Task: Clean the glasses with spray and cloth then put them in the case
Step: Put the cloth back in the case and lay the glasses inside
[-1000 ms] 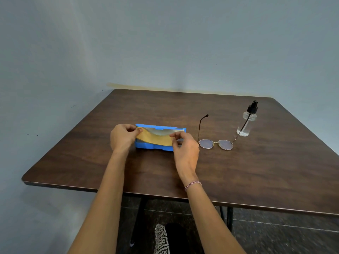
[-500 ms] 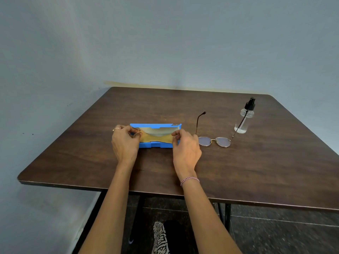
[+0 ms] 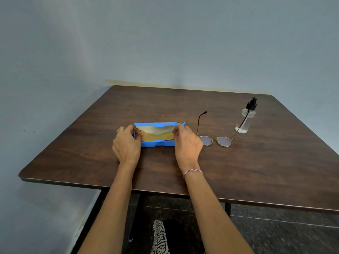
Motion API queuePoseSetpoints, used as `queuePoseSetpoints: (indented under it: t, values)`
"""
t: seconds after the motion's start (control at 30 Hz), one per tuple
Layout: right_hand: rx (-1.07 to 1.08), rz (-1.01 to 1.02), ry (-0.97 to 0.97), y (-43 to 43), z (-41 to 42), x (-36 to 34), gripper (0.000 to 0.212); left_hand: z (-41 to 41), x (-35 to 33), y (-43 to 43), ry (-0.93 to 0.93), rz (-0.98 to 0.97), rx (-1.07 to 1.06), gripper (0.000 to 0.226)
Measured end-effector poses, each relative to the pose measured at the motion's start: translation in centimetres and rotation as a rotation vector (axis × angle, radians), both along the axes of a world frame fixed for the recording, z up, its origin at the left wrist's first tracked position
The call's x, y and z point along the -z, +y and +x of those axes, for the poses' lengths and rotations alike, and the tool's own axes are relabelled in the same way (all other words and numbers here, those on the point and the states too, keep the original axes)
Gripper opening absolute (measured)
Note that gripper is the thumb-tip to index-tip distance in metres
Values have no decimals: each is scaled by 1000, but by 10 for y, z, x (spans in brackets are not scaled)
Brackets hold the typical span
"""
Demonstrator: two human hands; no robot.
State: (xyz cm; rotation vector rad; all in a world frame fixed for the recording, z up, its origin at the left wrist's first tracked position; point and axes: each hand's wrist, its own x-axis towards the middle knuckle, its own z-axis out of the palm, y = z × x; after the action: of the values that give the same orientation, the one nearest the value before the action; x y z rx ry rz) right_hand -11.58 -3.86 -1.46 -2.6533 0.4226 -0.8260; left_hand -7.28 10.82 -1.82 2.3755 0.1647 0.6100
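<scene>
- Glasses (image 3: 214,140) lie on the dark wooden surface (image 3: 256,171) right of centre in the frame, outside the case and just beside the right hand (image 3: 188,143).
- A blue case (image 3: 156,144) sits open at the centre, with its lid standing up at the back and showing a pale lining.
- A yellow cloth (image 3: 156,138) lies inside the case tray and sags in the middle.
- The left hand (image 3: 126,145) has its fingers curled at the left end of the case and pinches the cloth's corner there.
- The right hand pinches the cloth's right end between thumb and fingertips.
- The glasses have round lenses in a thin gold frame. Both arms are unfolded and point toward the top of the frame.
- One arm's dark tip stands clear of the wood. The other arm reaches to the clear spray bottle (image 3: 244,120), which stands upright at the upper right.
- The surface's far edge meets the grey wall, and its left edge runs close to the side wall.
- Bare wood stretches from the case to the near edge and across the lower right.
</scene>
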Motion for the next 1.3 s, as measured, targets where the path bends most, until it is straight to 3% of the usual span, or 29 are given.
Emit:
queuePoseSetpoints:
  t: [0.17,0.37,0.57,0.97,1.17,1.3]
  values:
    - [34,-81,80,-3,0,2,12,1,2,-1,-13,80,21,13]
    - [-42,-108,161,-10,-4,1,13,-2,2,2,12,22,124,18]
    - [-88,-173,205,-20,-25,0,48,-8,2,-2,1,11,217,9]
    - [-63,-184,248,-28,-44,4,49,-15,4,-9,36,-20,319,12]
    - [-57,-184,246,-29,-43,6,45,-9,4,-11,101,-156,385,33]
    - [-66,-179,257,-30,-41,6,44,-7,5,-11,181,-331,351,27]
